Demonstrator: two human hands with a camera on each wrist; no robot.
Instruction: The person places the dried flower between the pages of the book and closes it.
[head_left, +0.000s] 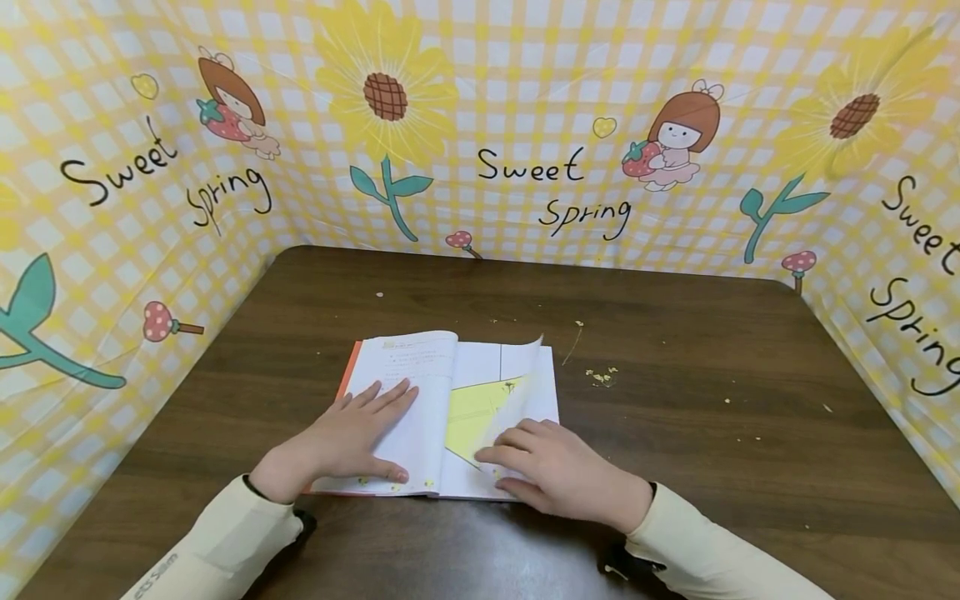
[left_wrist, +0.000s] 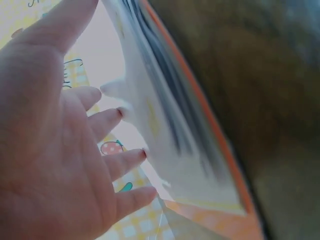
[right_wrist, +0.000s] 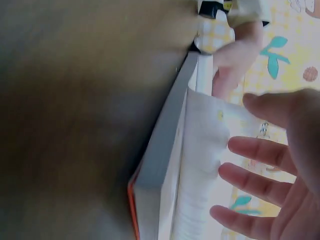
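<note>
An open book (head_left: 431, 417) with an orange cover edge lies on the table in the head view. My left hand (head_left: 356, 433) rests on its left page, fingers spread; the left wrist view shows those fingers (left_wrist: 127, 162) straight against the paper. On the right side, a curling page (head_left: 528, 387) stands partly lifted over a page with a yellow printed area (head_left: 468, 408). My right hand (head_left: 551, 471) touches this raised page near its lower part. In the right wrist view its fingers (right_wrist: 257, 187) are extended and spread, with the thumb apart from them.
The dark wooden table (head_left: 675, 483) carries small dried yellow bits (head_left: 600, 377) and a thin stem (head_left: 574, 342) right of the book. Scattered pale specks lie elsewhere. A yellow checked cloth (head_left: 525, 92) with sunflowers rises around the table's back and sides.
</note>
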